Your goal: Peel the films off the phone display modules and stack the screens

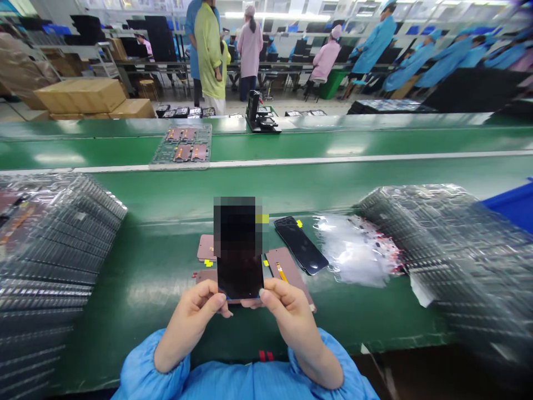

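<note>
Between my two hands a dark phone screen (240, 276) is held up, its upper part blurred by blocks. My left hand (199, 305) pinches its lower left corner. The lower right corner is gripped by my right hand (287, 311), thumb on the front. Behind the screen, pinkish panels lie on the green bench; one panel (287, 261) at the right has an orange flex strip, another panel (205, 247) shows at the left. A small stack of black phone screens (302, 245) with a yellow tab rests to the right.
Tall stacks of clear plastic trays stand at left (83, 222) and right (441, 239). A heap of clear films (353, 250) lies beside the right stack. Across the bench are a tray with several panels (183, 145) and a black fixture (261, 114). People work beyond.
</note>
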Demonstrator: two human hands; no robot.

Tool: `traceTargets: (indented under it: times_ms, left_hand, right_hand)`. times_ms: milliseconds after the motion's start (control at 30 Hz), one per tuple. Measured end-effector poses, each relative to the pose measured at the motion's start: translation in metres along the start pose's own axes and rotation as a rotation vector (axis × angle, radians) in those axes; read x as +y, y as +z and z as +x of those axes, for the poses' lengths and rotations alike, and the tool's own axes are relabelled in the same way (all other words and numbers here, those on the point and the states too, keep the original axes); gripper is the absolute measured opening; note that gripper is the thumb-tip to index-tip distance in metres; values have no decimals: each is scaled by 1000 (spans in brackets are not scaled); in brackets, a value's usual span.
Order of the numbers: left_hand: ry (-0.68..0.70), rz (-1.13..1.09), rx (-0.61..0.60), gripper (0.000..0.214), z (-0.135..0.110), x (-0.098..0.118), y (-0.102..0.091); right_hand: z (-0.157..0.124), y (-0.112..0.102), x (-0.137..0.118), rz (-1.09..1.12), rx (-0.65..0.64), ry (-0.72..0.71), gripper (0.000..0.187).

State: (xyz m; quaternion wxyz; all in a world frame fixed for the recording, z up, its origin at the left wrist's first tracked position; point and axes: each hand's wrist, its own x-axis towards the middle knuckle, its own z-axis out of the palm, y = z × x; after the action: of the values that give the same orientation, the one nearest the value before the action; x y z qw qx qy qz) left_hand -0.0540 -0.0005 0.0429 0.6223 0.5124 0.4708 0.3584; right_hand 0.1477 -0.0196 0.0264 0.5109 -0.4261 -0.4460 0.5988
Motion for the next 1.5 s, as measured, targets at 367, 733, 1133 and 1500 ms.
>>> traceTargets:
  times_ms: [367, 733, 1133, 1500]
  left_hand:
    - [24, 116, 11, 36, -4, 3, -1]
    - [-212, -748, -162, 91, 21, 19, -3]
    - [-401, -989, -243, 91, 31, 16, 0]
    - [-390, -958, -203, 100, 26, 23, 6]
  right_hand:
    - [1, 1, 2, 11, 28, 9, 30]
    - [-3, 23, 10, 111, -296, 196, 35]
    - [-8, 23, 8, 330, -405, 300, 43]
    - [-7, 21, 16, 276, -345, 371, 39]
